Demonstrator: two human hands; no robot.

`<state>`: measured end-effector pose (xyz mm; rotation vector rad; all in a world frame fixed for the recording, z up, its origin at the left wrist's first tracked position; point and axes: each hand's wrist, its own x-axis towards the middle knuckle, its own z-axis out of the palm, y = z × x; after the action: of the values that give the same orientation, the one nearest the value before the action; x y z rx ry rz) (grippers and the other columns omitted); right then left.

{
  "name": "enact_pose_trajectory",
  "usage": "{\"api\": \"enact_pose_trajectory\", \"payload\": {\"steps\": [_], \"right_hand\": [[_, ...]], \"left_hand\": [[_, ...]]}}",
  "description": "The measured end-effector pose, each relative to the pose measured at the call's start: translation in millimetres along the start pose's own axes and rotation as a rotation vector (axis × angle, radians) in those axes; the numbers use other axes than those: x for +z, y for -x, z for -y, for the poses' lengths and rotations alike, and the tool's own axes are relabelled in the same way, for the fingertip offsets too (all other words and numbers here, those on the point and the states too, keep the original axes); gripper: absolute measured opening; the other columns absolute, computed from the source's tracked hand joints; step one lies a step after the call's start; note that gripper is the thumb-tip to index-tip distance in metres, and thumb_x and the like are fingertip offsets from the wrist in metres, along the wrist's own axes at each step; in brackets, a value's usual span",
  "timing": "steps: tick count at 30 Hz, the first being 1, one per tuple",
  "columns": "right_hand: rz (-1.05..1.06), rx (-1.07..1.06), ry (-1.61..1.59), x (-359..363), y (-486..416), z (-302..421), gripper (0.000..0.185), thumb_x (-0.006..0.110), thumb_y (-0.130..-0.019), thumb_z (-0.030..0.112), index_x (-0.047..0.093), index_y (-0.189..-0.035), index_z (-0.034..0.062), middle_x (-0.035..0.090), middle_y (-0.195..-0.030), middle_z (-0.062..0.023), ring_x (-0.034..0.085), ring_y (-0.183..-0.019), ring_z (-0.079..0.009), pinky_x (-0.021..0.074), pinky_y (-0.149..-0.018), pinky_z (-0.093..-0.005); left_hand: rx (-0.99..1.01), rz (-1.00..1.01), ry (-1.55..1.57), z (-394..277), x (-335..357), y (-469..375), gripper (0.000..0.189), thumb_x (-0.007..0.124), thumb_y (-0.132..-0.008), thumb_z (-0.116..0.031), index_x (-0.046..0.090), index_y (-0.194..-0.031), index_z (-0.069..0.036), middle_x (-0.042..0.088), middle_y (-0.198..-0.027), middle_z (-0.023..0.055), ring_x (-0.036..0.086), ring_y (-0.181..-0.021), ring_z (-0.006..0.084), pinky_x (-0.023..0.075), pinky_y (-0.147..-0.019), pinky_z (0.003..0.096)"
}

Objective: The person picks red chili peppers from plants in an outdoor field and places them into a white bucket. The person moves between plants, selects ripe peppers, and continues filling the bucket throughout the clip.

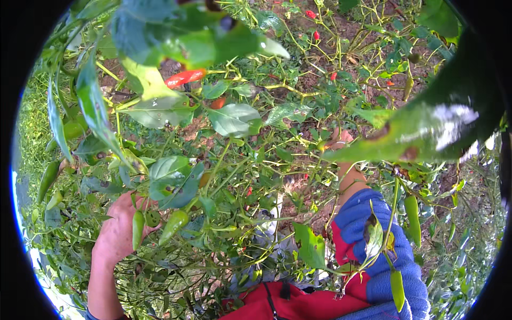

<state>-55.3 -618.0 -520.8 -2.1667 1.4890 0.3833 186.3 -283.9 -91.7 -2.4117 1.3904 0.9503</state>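
Observation:
My left hand (pixel 122 228) is among the chilli plant's leaves at the lower left, its fingers partly hidden by leaves. Green chillies (pixel 173 227) hang in front of and beside it; whether it grips anything cannot be told. My right hand (pixel 339 140) reaches into the foliage right of centre, its fingers mostly covered by leaves and stems. A large red chilli (pixel 186 78) hangs at the upper left, and an orange-red one (pixel 218 103) shows below it.
Large leaves (pixel 424 124) hang close to the camera at the right and top. More green chillies (pixel 412 220) hang beside my right sleeve. Small red chillies (pixel 310 14) dot the plants at the top. Thin branches cross over brown soil (pixel 316 216).

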Motion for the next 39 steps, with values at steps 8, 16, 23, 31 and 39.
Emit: {"api": "enact_pose_trajectory", "payload": {"steps": [8,16,23,31,39], "right_hand": [[0.008,-0.024,0.032,4,-1,1,0.017,0.048,-0.072,0.014,0.058,-0.079,0.0016,0.059,-0.072,-0.0137,0.056,-0.064,-0.0210,0.0457,-0.061,-0.0342],[0.018,-0.091,0.009,3,9,-6,0.017,0.048,-0.073,0.014,0.058,-0.078,0.0008,0.058,-0.070,-0.0134,0.055,-0.061,-0.0201,0.0457,-0.060,-0.0339],[0.032,-0.265,-0.187,-15,24,-16,0.017,0.047,-0.074,0.014,0.057,-0.077,0.0002,0.058,-0.067,-0.0132,0.055,-0.059,-0.0193,0.0457,-0.059,-0.0337],[0.088,-0.412,-0.279,-54,69,-37,0.014,0.051,-0.072,0.012,0.058,-0.080,0.0035,0.057,-0.065,-0.0095,0.055,-0.060,-0.0199,0.0451,-0.058,-0.0331],[0.036,-0.663,-0.214,-77,109,-50,0.013,0.051,-0.070,0.011,0.059,-0.080,0.0092,0.056,-0.068,-0.0058,0.054,-0.069,-0.0184,0.0440,-0.061,-0.0308]], "left_hand": [[-0.041,-0.070,0.015,-2,2,5,0.036,0.060,-0.069,-0.010,0.051,-0.102,-0.003,0.051,-0.099,0.0169,0.050,-0.088,0.0361,0.0408,-0.075,0.0403],[0.056,-0.180,-0.057,11,18,9,0.043,0.063,-0.064,-0.008,0.048,-0.105,-0.002,0.050,-0.099,0.0190,0.049,-0.087,0.0365,0.0401,-0.076,0.0405],[-0.200,0.113,0.081,-9,-1,-4,0.053,0.064,-0.069,-0.034,0.047,-0.113,-0.008,0.043,-0.114,0.0176,0.043,-0.103,0.0347,0.0385,-0.086,0.0393],[-0.063,-0.049,0.142,0,10,-1,0.024,0.058,-0.074,-0.021,0.056,-0.086,0.000,0.054,-0.091,0.0142,0.051,-0.086,0.0302,0.0398,-0.078,0.0366],[-0.158,0.063,0.191,14,14,1,0.033,0.058,-0.076,-0.031,0.056,-0.084,0.001,0.054,-0.088,0.0116,0.052,-0.086,0.0261,0.0413,-0.075,0.0339]]}}
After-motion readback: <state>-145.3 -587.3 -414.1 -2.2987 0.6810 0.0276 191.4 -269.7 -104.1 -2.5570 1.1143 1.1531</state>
